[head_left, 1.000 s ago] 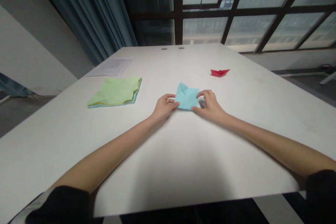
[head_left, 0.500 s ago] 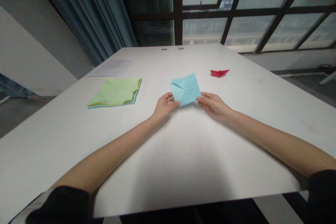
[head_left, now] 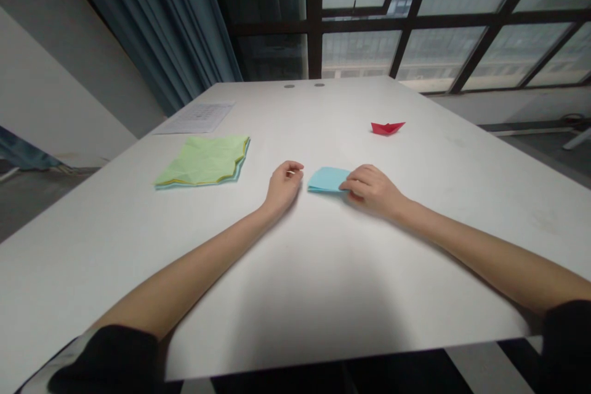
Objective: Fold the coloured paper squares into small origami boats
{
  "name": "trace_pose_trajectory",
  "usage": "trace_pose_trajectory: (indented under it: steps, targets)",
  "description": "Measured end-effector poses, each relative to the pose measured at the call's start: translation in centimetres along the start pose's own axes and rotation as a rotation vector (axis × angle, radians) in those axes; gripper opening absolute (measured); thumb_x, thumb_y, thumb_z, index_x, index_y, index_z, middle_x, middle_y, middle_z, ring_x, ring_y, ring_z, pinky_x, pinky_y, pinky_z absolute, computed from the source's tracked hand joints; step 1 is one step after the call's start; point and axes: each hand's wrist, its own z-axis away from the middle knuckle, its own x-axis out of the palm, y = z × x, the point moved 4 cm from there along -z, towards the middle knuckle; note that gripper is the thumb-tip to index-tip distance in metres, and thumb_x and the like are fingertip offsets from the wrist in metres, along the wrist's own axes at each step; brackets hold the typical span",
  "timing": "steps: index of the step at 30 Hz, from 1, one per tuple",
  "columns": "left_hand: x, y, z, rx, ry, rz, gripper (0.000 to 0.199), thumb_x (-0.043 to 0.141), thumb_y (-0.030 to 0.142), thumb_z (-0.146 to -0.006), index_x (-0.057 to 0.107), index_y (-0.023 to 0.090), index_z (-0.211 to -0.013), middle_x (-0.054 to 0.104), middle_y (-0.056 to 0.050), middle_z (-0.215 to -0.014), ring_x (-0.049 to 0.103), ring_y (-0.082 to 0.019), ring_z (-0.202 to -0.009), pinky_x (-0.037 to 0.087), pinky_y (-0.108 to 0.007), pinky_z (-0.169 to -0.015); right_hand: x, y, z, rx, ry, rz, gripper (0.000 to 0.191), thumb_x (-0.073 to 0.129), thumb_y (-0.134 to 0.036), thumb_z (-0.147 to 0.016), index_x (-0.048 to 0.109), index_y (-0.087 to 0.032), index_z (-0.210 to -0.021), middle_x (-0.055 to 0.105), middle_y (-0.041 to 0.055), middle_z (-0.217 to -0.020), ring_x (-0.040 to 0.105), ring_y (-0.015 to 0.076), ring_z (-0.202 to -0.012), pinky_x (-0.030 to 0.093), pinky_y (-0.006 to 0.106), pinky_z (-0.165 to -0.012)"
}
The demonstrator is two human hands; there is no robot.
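A light blue piece of folded paper (head_left: 327, 179) is held low over the white table, its layers showing along the near edge. My right hand (head_left: 372, 189) pinches it at its right end, thumb below and fingers on top. Just left of the paper, my left hand (head_left: 284, 186) rests with its side toward the table, fingers bent and a gap between thumb and fingertips. Nothing is in it, and it does not touch the paper.
To the left lies a stack of green, yellow and blue paper sheets (head_left: 203, 161). Behind it is a printed sheet (head_left: 196, 118). A small red paper boat (head_left: 388, 128) stands at the right on the white table (head_left: 286, 295). Windows and a blue curtain are beyond.
My left hand has let go of the blue paper and moved slightly left. The paper, before tilted up facing me, now lies lower and flatter in my right hand.
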Motion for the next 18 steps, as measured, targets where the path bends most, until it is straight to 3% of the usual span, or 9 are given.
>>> trace_pose_trajectory:
  steps: [5,10,13,18]
  targets:
    - [0.4,1.1,0.9,0.186,-0.196,-0.409,0.014,0.057,0.027,-0.076,0.069,0.021,-0.079,0.06,-0.005,-0.092,0.054,-0.021,-0.091,0.041,-0.037,-0.086,1.6,-0.8,0.3,-0.02,-0.224,-0.033,0.018,0.052,-0.019,-0.081,0.067,-0.019,-0.091,0.068,0.0066,-0.084,0.06,0.0177,-0.077,0.042,0.032,-0.073]
    - [0.5,1.7,1.5,0.288,-0.257,-0.655,0.015,0.056,0.03,-0.078,0.07,0.026,-0.08,0.06,-0.005,-0.097,0.05,-0.025,-0.097,0.038,-0.042,-0.086,1.4,-0.7,-0.2,0.066,-0.36,-0.278,0.025,0.05,-0.035,-0.086,0.067,-0.018,-0.094,0.068,0.007,-0.091,0.06,0.0184,-0.085,0.042,0.033,-0.079]
    - [0.5,1.5,1.5,0.3,-0.266,-0.697,0.017,0.056,0.032,-0.078,0.07,0.026,-0.086,0.06,-0.005,-0.098,0.049,-0.026,-0.098,0.038,-0.042,-0.085,1.6,0.5,-0.1,0.21,-0.344,-0.253,0.026,0.044,-0.03,-0.089,0.067,-0.018,-0.092,0.069,0.0069,-0.089,0.059,0.0187,-0.085,0.042,0.033,-0.079]
    - [0.3,1.0,1.3,0.258,-0.241,-0.733,0.036,0.059,0.039,-0.075,0.063,0.024,-0.108,0.058,-0.008,-0.105,0.049,-0.028,-0.101,0.038,-0.044,-0.085,2.4,3.5,1.2,0.452,-0.277,-0.086,0.037,0.053,-0.032,-0.082,0.06,-0.014,-0.113,0.064,0.0121,-0.106,0.056,0.0247,-0.095,0.04,0.039,-0.085]
